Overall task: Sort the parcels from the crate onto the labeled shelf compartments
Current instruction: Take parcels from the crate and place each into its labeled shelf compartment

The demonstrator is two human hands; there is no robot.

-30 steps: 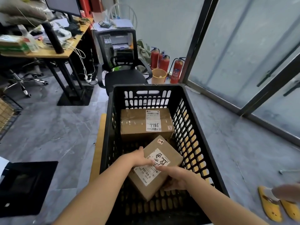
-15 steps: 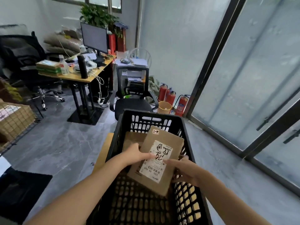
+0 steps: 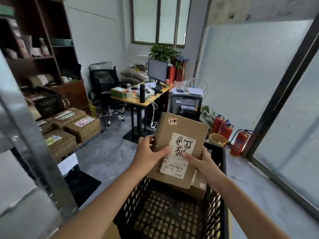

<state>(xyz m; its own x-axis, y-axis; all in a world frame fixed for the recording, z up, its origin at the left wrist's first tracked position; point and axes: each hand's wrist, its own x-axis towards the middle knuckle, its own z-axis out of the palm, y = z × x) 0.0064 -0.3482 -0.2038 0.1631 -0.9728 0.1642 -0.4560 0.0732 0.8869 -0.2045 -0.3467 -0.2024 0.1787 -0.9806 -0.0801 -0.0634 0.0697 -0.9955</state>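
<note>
- A brown cardboard parcel [image 3: 181, 135] is held in the air over the far end of a black slatted crate [image 3: 221, 178]. Its top edge stands well above the crate's far rim and it touches neither the rim nor the walls.
- The hands hold it from both sides. The left hand [image 3: 148, 152] grips the left edge with its thumb across the front. The right hand [image 3: 202, 161] curls round the lower right edge, with one digit lying on the label.
- A second parcel [image 3: 198, 188] lies in the far end of the crate, under the held one. The near part of the crate floor is bare.
- Open grey floor [image 3: 107, 152] lies to the left of the crate, between it and a grey metal shelf frame [image 3: 25, 135] that fills the near left edge of the view.
- A glass wall [image 3: 284, 135] runs close along the right, and a cluttered worktop [image 3: 151, 99] stands farther back.
- Half a second ago the parcel sat lower, just above the crate. It now sits higher, both hands hold it as before, and the view has swung left to bring in the shelf frame.
- The parcel is flat and rectangular and leans back. A small sticker [image 3: 172, 121] at its top left reads "2-4". A white shipping label [image 3: 179, 156] bears heavy black handwriting and barcodes.
</note>
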